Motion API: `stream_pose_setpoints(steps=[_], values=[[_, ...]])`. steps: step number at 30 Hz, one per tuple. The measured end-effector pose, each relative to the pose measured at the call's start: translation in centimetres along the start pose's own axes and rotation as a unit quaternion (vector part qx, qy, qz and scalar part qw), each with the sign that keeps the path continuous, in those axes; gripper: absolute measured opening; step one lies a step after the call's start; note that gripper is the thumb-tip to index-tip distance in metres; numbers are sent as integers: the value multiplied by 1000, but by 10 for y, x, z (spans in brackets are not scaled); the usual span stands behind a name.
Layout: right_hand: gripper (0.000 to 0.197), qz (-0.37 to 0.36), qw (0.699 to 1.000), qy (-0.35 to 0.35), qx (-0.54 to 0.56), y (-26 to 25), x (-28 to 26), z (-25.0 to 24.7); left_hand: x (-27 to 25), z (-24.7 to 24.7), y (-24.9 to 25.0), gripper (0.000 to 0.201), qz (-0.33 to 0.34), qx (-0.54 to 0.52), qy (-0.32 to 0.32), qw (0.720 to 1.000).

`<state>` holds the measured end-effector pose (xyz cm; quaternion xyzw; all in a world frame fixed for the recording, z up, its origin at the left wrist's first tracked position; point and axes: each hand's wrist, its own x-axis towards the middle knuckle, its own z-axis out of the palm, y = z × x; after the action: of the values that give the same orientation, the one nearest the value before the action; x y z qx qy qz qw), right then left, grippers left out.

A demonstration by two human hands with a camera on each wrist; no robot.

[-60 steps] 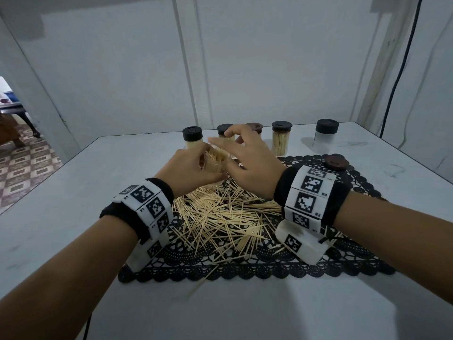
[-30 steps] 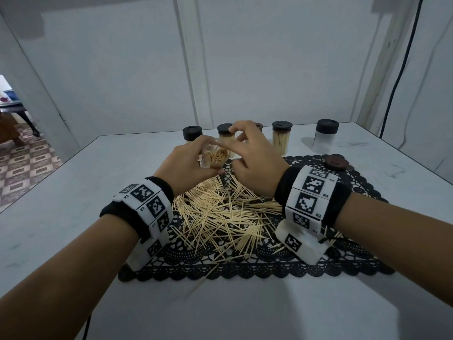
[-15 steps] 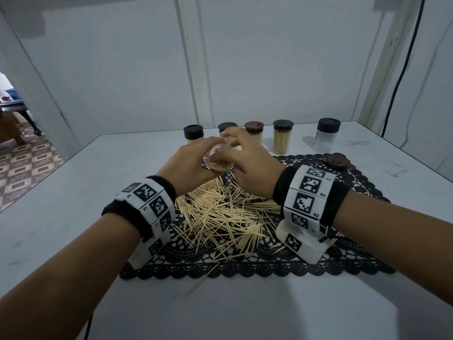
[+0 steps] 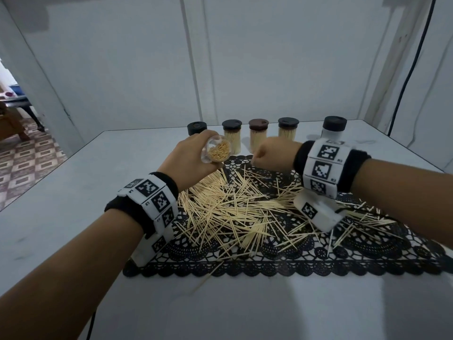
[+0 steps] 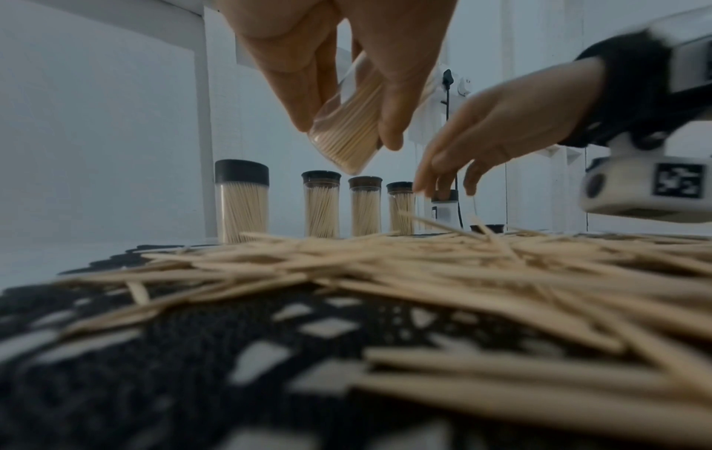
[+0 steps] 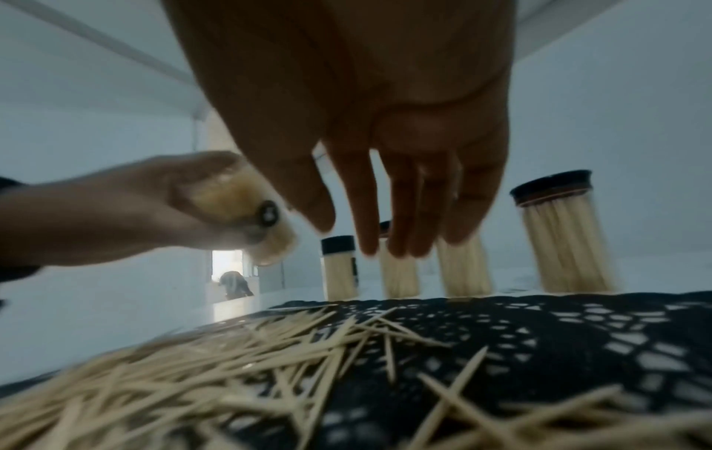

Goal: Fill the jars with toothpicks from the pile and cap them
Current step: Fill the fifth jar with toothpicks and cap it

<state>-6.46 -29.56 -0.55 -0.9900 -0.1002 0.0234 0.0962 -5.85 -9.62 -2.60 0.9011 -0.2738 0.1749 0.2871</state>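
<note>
Left hand grips an open clear jar round its body, thumb one side, fingers other, tilted with mouth toward the head camera. Held above far left edge of the pile. Jar looks packed; toothpick tips fill the mouth. No cap on it.

Right hand empty, fingers loose and pointing down in the wrist views, hovering over far edge of the black lace mat, just right of the jar.

Step, as I read it: jar about full, next is a few more sticks or the cap. A loose dark cap sits on the mat further right. To do it well: bring jar upright before capping so sticks don't slide out, tap to level the tips, keep grip low on the body so the mouth stays free.

Four capped jars full of toothpicks stand in a row behind the mat; a fifth frosted jar at right, contents unclear. Many toothpicks left, scattered.
</note>
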Motion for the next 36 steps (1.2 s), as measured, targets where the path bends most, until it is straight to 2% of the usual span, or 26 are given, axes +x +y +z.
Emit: stream_pose_setpoints(steps=[3, 8, 11, 16, 26, 32, 36], values=[[37, 3, 995, -67, -73, 0, 11, 1, 0, 0, -1, 53, -5, 1, -3, 1000], [38, -1, 983, -116, -141, -16, 17, 14, 0, -1, 0, 54, -7, 9, -11, 1000], [47, -39, 982, -130, -131, -22, 21, 21, 1, 0, 0, 54, -6, 6, -9, 1000], [37, -132, 977, -129, -104, -27, 9, 22, 1, 0, 0, 53, -4, 6, -9, 1000], [35, -189, 965, -149, -102, -24, -24, 23, 0, 0, -1, 54, -4, 7, -13, 1000], [60, -169, 963, -201, -58, -15, -31, 14, 0, 0, -1, 53, -4, 7, -14, 1000], [64, -218, 951, -198, -96, -8, -35, 10, 1, 0, -1, 54, -2, 7, -14, 1000]])
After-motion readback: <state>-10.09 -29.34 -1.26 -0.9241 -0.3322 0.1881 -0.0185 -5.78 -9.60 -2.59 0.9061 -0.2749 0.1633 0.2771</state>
